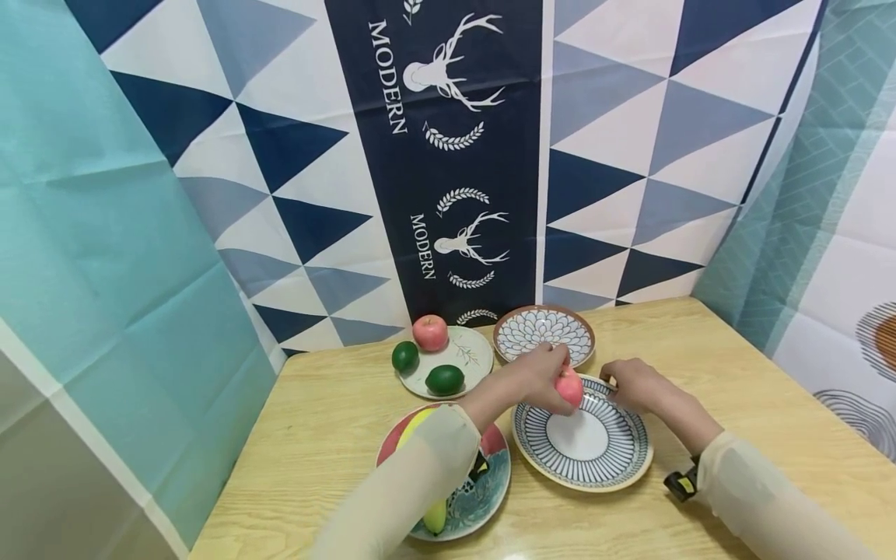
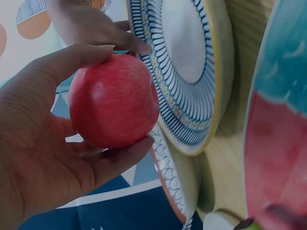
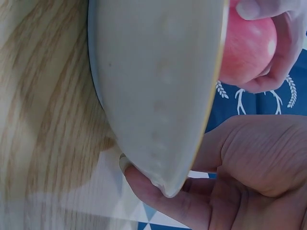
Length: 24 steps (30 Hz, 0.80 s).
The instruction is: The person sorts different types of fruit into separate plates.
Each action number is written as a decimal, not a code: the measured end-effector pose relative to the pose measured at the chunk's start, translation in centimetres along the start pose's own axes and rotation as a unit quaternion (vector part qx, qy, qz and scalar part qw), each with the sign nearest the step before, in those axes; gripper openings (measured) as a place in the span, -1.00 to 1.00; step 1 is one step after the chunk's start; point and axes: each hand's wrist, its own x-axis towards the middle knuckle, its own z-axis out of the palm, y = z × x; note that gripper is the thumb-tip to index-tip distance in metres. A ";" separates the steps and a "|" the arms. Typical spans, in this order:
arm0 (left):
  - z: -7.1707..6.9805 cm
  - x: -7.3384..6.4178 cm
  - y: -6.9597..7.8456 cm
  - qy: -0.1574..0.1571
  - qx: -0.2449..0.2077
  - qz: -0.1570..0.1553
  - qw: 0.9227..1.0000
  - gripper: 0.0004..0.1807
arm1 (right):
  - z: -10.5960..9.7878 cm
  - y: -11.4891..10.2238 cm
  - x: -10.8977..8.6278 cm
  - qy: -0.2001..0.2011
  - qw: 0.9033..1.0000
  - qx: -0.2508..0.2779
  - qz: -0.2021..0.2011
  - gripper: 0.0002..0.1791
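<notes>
My left hand [image 1: 542, 379] grips a red apple [image 2: 115, 100] above the far side of a plate with a blue striped rim [image 1: 581, 467]. In the left wrist view the thumb and fingers wrap round the apple, apart from the plate. At that plate's far right edge, my right hand [image 1: 633, 385] pinches the rim. From the right wrist view, fingers [image 3: 148, 189] lie under the plate's pale underside [image 3: 148, 96], and the thumb is partly hidden behind the rim. The plate looks slightly tilted.
Behind stands a brown-rimmed patterned bowl [image 1: 511, 334]. On a white plate [image 1: 469, 342] at back left are another red apple [image 1: 430, 333] and two green fruits [image 1: 444, 379]. Under my left forearm, a red-and-teal plate [image 1: 490, 498] bears a banana [image 1: 435, 517].
</notes>
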 end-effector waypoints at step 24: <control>3.0 0.6 1.3 -0.023 0.044 -0.016 0.999 -0.06 | 0.5 0.3 0.2 0.014 1.000 -0.001 -0.004 -0.81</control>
